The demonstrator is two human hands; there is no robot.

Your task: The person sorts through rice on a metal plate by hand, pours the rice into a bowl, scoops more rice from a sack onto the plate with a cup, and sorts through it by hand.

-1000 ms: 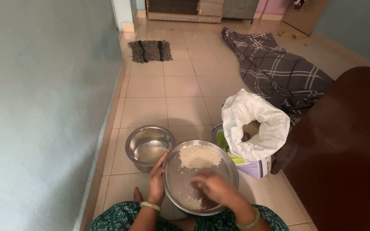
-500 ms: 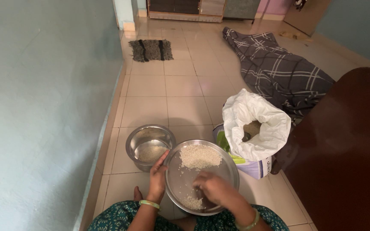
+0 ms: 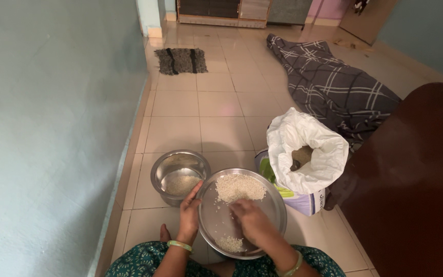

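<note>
A steel pot (image 3: 180, 176) with some rice sits on the tiled floor (image 3: 216, 113); the left hand (image 3: 190, 213) grips the rim of a round steel plate (image 3: 208, 215) beside it; the right hand (image 3: 252, 223), fingers loosely spread, touches the far rice pile (image 3: 239, 188) on the plate; a smaller pile (image 3: 230, 243) lies nearer; an open white sack (image 3: 308, 154) stands right.
</note>
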